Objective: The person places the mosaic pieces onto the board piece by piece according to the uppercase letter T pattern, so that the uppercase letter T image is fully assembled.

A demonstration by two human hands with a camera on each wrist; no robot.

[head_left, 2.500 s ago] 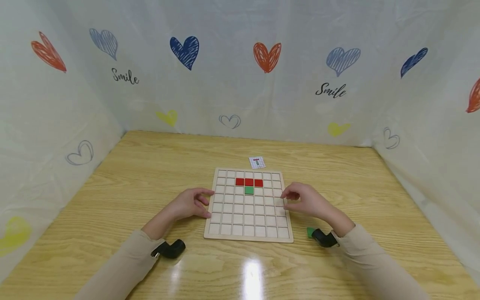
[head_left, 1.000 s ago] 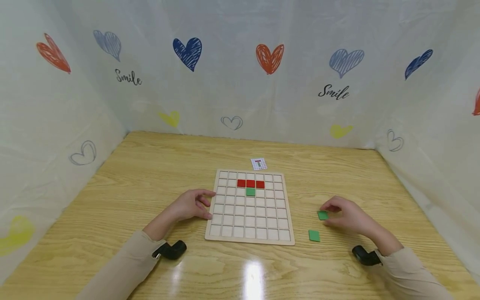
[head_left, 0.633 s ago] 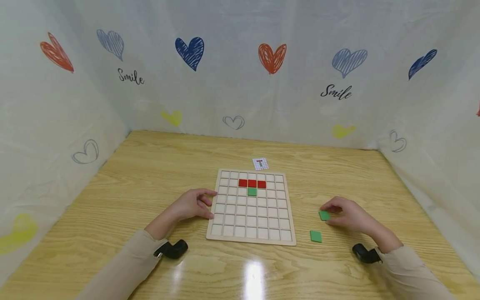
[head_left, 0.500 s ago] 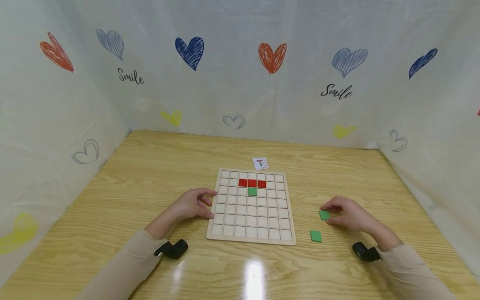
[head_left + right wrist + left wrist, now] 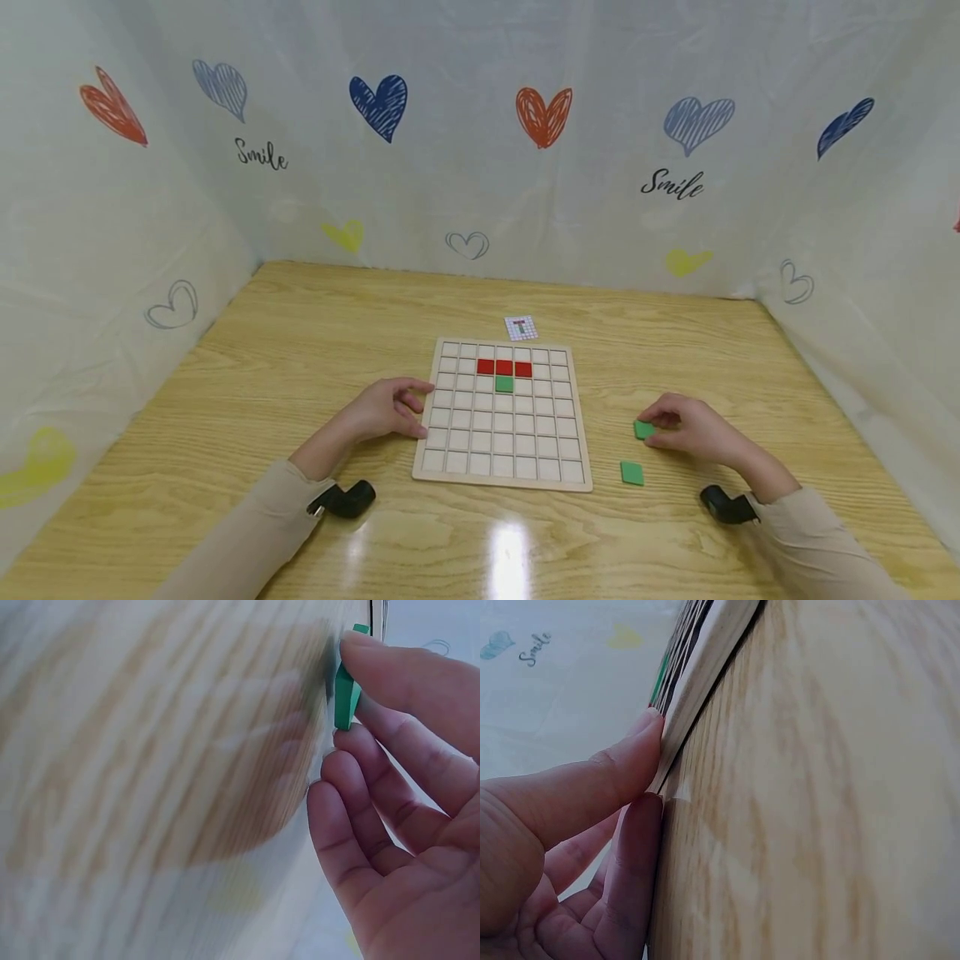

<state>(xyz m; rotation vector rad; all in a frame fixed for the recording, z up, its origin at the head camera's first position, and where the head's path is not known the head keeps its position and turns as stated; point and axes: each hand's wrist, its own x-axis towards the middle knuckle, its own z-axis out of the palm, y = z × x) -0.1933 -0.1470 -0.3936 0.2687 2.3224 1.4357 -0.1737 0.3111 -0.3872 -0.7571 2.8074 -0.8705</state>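
Note:
A wooden grid board [image 5: 502,484] lies on the table. Three red tiles [image 5: 504,367] form a row in its cells, with one green tile [image 5: 504,384] under the middle one. My left hand [image 5: 382,408] touches the board's left edge with thumb and index fingertips set apart; in the left wrist view the thumb [image 5: 622,769] presses against the board's side. Right of the board, my right hand [image 5: 693,429] pinches a loose green tile [image 5: 346,697] between thumb and fingers, tilted in the right wrist view. Another green tile [image 5: 632,473] lies flat nearer the front.
Behind the board lies a small card [image 5: 521,327] printed with a red and green T on a grid. The wood-grain table [image 5: 360,308] is bordered by white curtains [image 5: 465,183] with hearts. Black wrist mounts [image 5: 352,500] jut from both sleeves.
From the board's right edge, my right hand has moved right to a green tile and gripped it, lately shifting it slightly left. My left hand stays at the board's left edge.

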